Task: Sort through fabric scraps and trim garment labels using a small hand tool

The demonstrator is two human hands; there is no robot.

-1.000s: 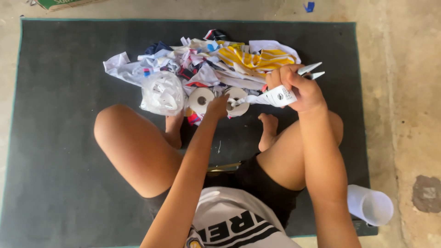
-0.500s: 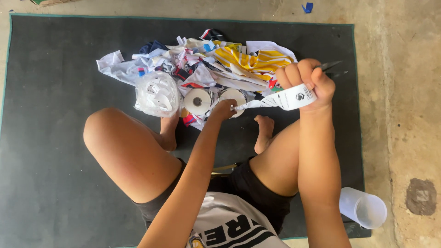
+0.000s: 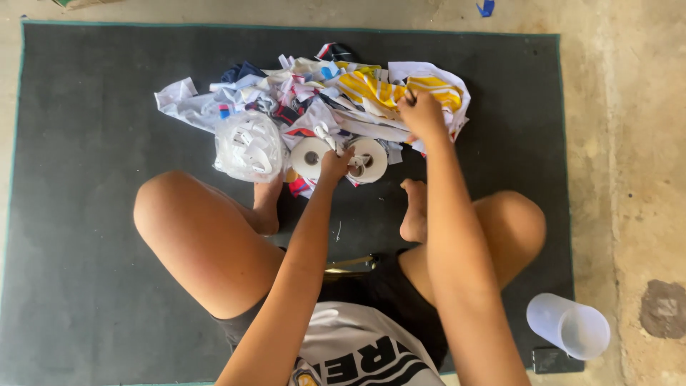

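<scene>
Head view, looking straight down: the person sits cross-legged on a dark grey mat [image 3: 86, 214], both arms stretched out to a heap of fabric scraps [image 3: 314, 93] at the far side. The left hand [image 3: 334, 164] sits right between two white tape rolls [image 3: 311, 157], fingers pinched on a thin white strip [image 3: 325, 136] that runs up from the fingertips into the heap; one roll lies just to the left of those fingers, the other roll [image 3: 370, 159] just to their right, both touching the hand or as good as. Further left of the fingers, a crumpled clear plastic bag [image 3: 249, 146] lies against the edge of the scraps. The right hand [image 3: 423, 114] is over on the yellow-and-white striped cloth [image 3: 371, 87], knuckles up, fingers curled down and clenched into the fabric; something dark and slim pokes out by the knuckles, too small to make out. The striped cloth spreads to the left of and beyond those fingers, white folds wrapping round to their right. Bare feet rest on the mat just short of both hands. Well behind the right hand, near the person's right hip, a clear plastic cup [image 3: 568, 327] lies on its side at the mat's edge, on the concrete floor [image 3: 636, 143]
</scene>
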